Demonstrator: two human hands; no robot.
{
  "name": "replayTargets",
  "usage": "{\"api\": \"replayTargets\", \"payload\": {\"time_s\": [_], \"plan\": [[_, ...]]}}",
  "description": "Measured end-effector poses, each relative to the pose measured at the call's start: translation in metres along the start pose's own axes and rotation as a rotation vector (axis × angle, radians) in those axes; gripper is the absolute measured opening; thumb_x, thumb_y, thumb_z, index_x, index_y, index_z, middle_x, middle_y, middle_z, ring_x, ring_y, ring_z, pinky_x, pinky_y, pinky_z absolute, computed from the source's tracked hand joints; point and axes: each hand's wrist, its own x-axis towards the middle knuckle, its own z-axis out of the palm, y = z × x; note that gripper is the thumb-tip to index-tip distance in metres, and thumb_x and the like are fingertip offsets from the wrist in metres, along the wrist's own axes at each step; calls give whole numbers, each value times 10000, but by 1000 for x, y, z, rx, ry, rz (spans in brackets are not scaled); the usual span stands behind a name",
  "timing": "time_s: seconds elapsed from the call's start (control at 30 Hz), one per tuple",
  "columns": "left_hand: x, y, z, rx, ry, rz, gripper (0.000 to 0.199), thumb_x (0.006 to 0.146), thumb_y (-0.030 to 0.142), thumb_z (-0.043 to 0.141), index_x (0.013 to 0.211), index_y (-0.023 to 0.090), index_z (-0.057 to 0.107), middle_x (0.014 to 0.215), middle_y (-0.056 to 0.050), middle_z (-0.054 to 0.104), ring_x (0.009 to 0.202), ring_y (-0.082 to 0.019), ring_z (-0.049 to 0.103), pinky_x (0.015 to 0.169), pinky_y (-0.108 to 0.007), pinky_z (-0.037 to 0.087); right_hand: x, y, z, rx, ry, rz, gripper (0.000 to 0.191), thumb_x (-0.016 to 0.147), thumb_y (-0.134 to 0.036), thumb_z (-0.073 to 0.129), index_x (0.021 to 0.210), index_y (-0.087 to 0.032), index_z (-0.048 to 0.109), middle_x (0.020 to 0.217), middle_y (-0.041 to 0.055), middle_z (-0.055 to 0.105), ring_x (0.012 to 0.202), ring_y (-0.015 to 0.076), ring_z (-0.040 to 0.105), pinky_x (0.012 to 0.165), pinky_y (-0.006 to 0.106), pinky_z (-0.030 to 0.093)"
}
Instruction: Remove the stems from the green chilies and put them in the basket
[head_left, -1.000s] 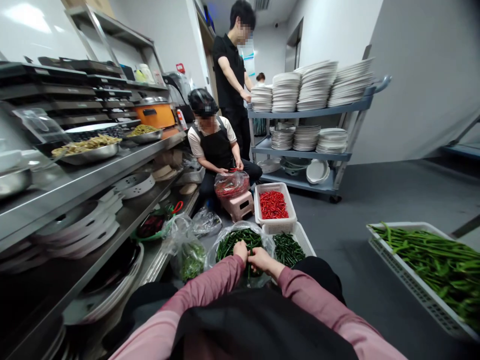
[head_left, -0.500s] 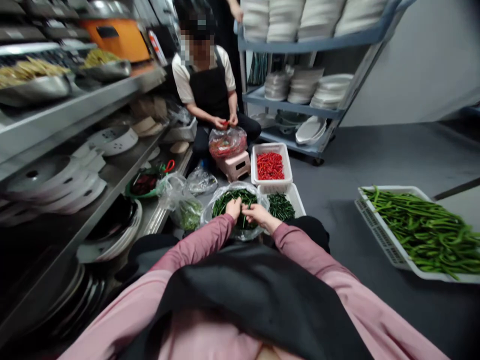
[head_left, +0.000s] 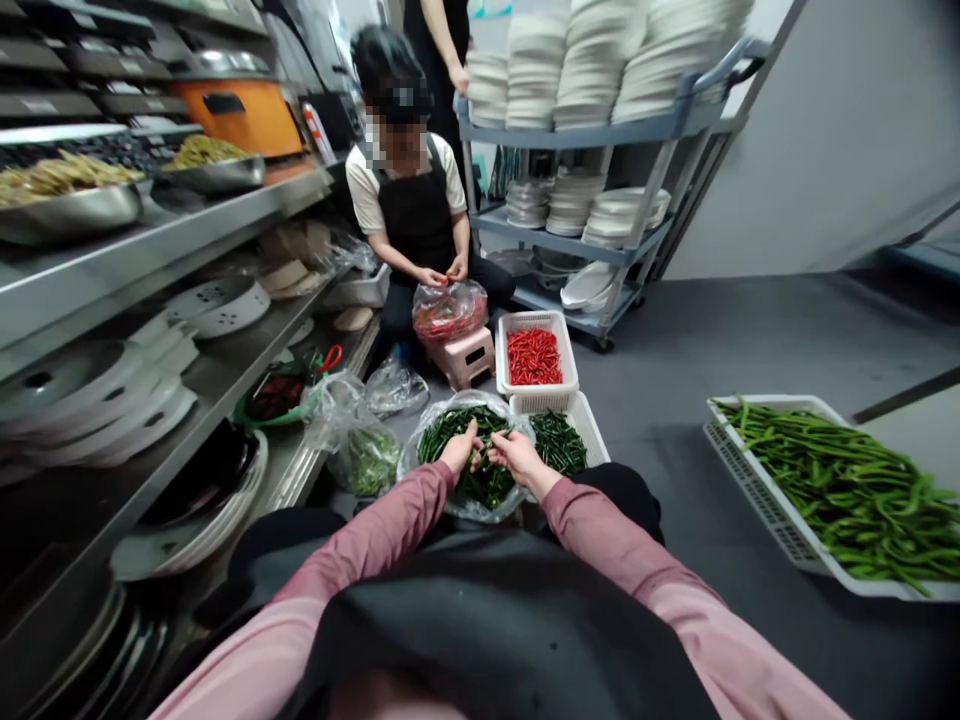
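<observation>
Green chilies (head_left: 487, 490) fill a clear plastic bag (head_left: 420, 440) that stands wide in front of me. Over its mouth, my left hand (head_left: 459, 452) has its thumb and fingers apart, with nothing plainly held between them. My right hand (head_left: 516, 458) faces it from the other side, thumb and fingertips pinched on what looks like a green chili, mostly hidden by the fingers. Close by on the right, a white basket (head_left: 594, 430) holds more small green chilies (head_left: 559, 445).
Red chilies (head_left: 534, 355) lie in another white basket (head_left: 574, 375) behind. A co-worker (head_left: 412, 200) sits opposite, handling red chilies over a bag (head_left: 450, 312) on a pink stool (head_left: 466, 360). Shelving (head_left: 247, 375) lines the left; a plate trolley (head_left: 585, 135) and long green peppers (head_left: 847, 480) are right.
My hands have drawn slightly apart, and the left thumb and fingers have spread. The trolley has shifted left and back, with a standing person's hand on it. The view has tilted up slightly.
</observation>
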Motion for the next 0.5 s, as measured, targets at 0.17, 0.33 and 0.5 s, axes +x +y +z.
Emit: {"api": "replayTargets", "payload": {"time_s": [0.17, 0.33, 0.5], "plan": [[1, 6, -2, 305, -174, 93, 422, 653, 556, 712, 620, 195, 495, 390, 40, 467, 344, -89, 376, 388, -232, 278, 4, -3, -7, 4, 55, -28, 132, 872, -177, 562, 765, -167, 484, 590, -28, 546, 479, 55, 558, 480, 156, 494], [-2, 11, -5, 367, -257, 103, 294, 735, 394, 669, 582, 198, 512, 379, 40, 441, 337, -94, 361, 387, -249, 285, 2, -6, -12, -106, 28, -26, 149, 850, -239, 601, 774, -159, 501, 566, -26, 544, 441, 60, 533, 410, 149, 437], [-9, 14, -11, 404, -342, 118, 224, 749, 315, 621, 610, 190, 496, 412, 43, 447, 361, -95, 367, 393, -242, 278, -1, -11, -18, -184, -107, 54, 189, 867, -286, 573, 755, -145, 516, 510, -42, 505, 386, 48, 460, 364, 135, 347]]}}
